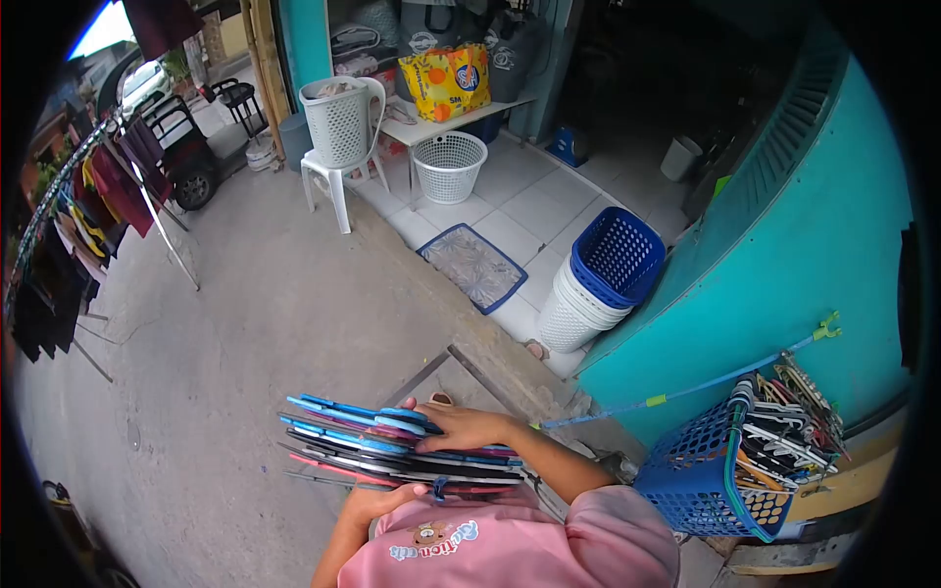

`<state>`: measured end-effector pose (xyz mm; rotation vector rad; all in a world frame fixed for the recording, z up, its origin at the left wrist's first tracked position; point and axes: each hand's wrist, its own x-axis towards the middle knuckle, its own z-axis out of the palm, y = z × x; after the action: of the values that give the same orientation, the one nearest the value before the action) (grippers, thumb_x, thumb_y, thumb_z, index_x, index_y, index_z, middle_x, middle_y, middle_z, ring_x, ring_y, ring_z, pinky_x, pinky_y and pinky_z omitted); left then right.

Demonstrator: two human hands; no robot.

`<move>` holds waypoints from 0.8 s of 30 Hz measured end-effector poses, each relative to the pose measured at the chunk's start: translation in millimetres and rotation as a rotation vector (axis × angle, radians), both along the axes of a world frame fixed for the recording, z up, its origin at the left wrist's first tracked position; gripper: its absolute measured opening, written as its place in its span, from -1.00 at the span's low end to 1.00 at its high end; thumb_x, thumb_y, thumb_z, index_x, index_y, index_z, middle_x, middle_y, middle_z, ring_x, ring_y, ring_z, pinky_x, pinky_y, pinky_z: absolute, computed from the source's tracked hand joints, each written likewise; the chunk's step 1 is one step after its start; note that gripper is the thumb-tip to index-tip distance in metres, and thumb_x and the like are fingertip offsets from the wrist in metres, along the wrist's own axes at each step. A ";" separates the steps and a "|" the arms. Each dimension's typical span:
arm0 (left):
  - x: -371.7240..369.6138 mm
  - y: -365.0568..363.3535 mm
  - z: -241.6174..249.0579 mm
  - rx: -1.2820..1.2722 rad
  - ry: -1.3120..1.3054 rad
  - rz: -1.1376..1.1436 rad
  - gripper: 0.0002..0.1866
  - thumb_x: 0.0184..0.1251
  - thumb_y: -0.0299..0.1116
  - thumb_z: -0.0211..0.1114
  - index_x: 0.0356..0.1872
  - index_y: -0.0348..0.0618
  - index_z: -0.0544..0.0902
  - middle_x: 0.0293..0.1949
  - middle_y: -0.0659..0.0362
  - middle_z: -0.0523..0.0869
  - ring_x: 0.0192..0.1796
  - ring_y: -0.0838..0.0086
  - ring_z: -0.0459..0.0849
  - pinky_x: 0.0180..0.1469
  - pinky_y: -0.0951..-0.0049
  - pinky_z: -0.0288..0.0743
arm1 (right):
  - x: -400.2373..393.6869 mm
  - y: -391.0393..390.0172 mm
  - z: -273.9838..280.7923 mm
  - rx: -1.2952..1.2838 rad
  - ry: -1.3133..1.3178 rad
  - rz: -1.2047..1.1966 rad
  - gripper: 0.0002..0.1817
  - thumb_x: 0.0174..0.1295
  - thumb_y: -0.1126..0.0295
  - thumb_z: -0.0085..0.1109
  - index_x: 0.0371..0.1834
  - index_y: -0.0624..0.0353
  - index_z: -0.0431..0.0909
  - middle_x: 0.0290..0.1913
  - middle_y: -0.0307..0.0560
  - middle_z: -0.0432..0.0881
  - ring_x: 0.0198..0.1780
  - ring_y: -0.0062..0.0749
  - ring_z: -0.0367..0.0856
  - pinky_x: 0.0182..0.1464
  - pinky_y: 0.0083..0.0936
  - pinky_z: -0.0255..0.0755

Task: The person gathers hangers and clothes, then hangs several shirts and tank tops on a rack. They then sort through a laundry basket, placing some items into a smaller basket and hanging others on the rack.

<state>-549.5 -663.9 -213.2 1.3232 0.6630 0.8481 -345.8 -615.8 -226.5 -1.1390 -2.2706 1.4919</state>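
A stack of plastic clothes hangers in blue, black, white and red lies across the front of my pink shirt. Its near edge is gripped by my left hand, whose thumb shows on top while the other fingers are hidden beneath. My right hand is closed on the far side of the same stack, close to some round light-blue parts; its fingertips are partly hidden among the hangers.
A blue basket full of hangers stands at my right, under a blue cord. Stacked baskets and a doormat are on the tiled step. Clothes hang on a rack at left; a white chair stands ahead.
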 end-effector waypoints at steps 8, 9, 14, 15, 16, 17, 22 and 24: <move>15.4 162.9 -3.6 0.030 0.017 -0.088 -0.06 -0.06 -0.26 0.44 0.30 -0.23 0.03 0.33 -0.04 0.06 0.31 0.30 0.16 0.26 0.31 0.11 | 15.1 160.8 -3.1 -0.171 0.278 0.121 -0.13 0.17 -0.11 0.01 0.32 0.34 -0.03 0.26 0.20 0.18 0.35 -0.17 0.06 0.32 -0.37 -0.04; 20.8 187.5 0.5 0.138 -0.049 -0.082 -0.06 -0.06 -0.26 0.44 0.30 -0.23 0.02 0.33 -0.06 0.07 0.31 0.28 0.17 0.26 0.30 0.11 | 15.5 179.7 -6.1 -0.156 0.333 0.097 -0.13 0.18 -0.09 0.01 0.34 0.32 -0.06 0.29 0.15 0.15 0.36 -0.23 0.03 0.33 -0.41 -0.07; 8.0 270.1 -1.3 -0.243 0.094 -0.144 -0.01 -0.14 -0.25 0.48 0.22 -0.23 -0.07 0.15 -0.02 0.35 0.20 0.34 0.32 0.25 0.37 0.11 | 20.9 307.6 -15.2 -0.878 0.636 0.244 -0.23 0.10 0.20 0.13 0.34 0.21 0.02 0.27 -0.13 0.19 0.30 -0.41 0.08 0.33 -0.52 -0.09; 11.6 286.0 6.2 -0.250 0.097 -0.144 -0.01 -0.14 -0.25 0.48 0.22 -0.23 -0.07 0.15 -0.02 0.35 0.20 0.34 0.32 0.25 0.37 0.11 | 23.3 328.2 -29.1 -0.884 0.641 0.243 -0.23 0.10 0.20 0.13 0.34 0.21 0.02 0.27 -0.13 0.19 0.30 -0.41 0.08 0.33 -0.52 -0.09; 15.0 302.0 13.3 -0.128 0.079 -0.136 0.04 -0.15 -0.24 0.49 0.24 -0.24 -0.12 0.18 -0.03 0.30 0.22 0.31 0.29 0.25 0.34 0.12 | 24.5 347.7 -37.1 -1.079 0.627 0.170 -0.30 0.12 0.19 0.10 0.31 0.17 0.09 0.26 -0.19 0.20 0.28 -0.50 0.10 0.31 -0.52 -0.03; 16.7 320.1 18.8 -0.001 0.058 -0.130 0.10 -0.15 -0.23 0.49 0.27 -0.24 -0.18 0.20 -0.04 0.25 0.24 0.29 0.26 0.26 0.31 0.13 | 24.2 367.7 -42.8 -1.269 0.605 0.094 -0.38 0.15 0.19 0.06 0.28 0.14 0.17 0.26 -0.25 0.21 0.26 -0.58 0.12 0.30 -0.53 0.03; -10.8 407.8 -11.4 0.026 0.366 -0.475 0.17 -0.20 -0.15 0.52 0.29 -0.35 -0.18 0.19 -0.05 0.29 0.20 0.29 0.32 0.21 0.36 0.20 | -8.6 427.9 -53.7 -0.567 0.725 0.288 -0.50 0.24 0.03 -0.06 0.13 0.10 0.39 0.21 -0.33 0.27 0.20 -0.65 0.17 0.26 -0.60 0.06; -24.5 446.5 -15.1 0.216 0.508 -0.614 0.18 -0.18 -0.13 0.51 0.30 -0.35 -0.20 0.20 -0.05 0.30 0.19 0.28 0.33 0.21 0.36 0.19 | -25.4 458.3 -46.1 -0.844 0.781 0.260 -0.46 0.29 -0.03 -0.16 0.13 0.17 0.37 0.05 -0.30 0.38 0.02 -0.70 0.30 0.10 -0.70 0.19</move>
<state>-574.0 -217.4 -228.4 1.8316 0.5065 0.0779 -371.3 -157.5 -272.6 -0.2279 -1.2884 2.5242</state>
